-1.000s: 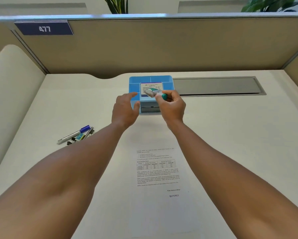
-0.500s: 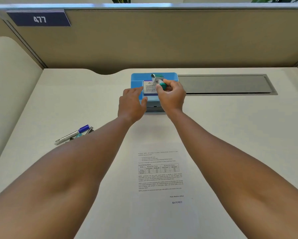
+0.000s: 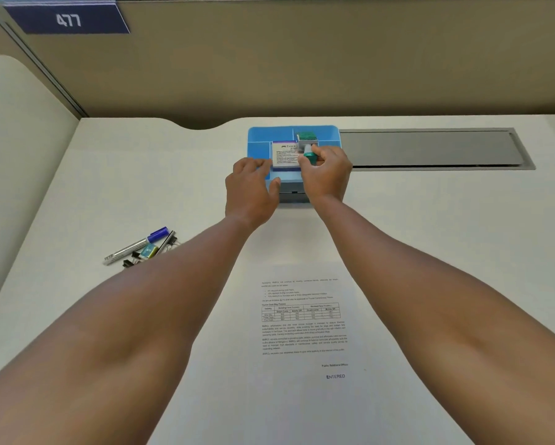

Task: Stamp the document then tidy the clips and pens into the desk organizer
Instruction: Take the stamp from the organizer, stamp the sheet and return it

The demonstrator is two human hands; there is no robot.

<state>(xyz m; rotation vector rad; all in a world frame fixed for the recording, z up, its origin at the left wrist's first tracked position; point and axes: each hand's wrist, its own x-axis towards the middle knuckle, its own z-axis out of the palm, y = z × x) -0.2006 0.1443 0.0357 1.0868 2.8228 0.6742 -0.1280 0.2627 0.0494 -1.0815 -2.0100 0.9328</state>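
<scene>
A: Head view is showing the right hand [image 3: 326, 175] gripping the stamp [image 3: 307, 143] by its green handle, fingers curled round it, over the back right compartment of the blue desk organizer [image 3: 260, 136].

B: And the left hand [image 3: 252, 187]?

A: It is resting against the organizer's front left corner with fairly straight fingers — steadying it, I am judging, and holding nothing.

B: What is worrying you?

A: The stamp is sitting tilted, its green face turned away from the person. If it is being let go like that, it could be tipping onto the white ink pad box [image 3: 286, 155] just beside it, or marking the plastic. A push on the handle could also be sliding the organizer back.

B: Which way is it lying?

A: Its long axis is running from the handle, nearest the person, to the face, farthest — across the organizer front to back.

B: And the rest?

A: The document [image 3: 303, 319], already reading ENTERED, is lying in front of the organizer; the pens [image 3: 136, 245] and clips [image 3: 141, 255] are lying well to its front left, untouched.
</scene>
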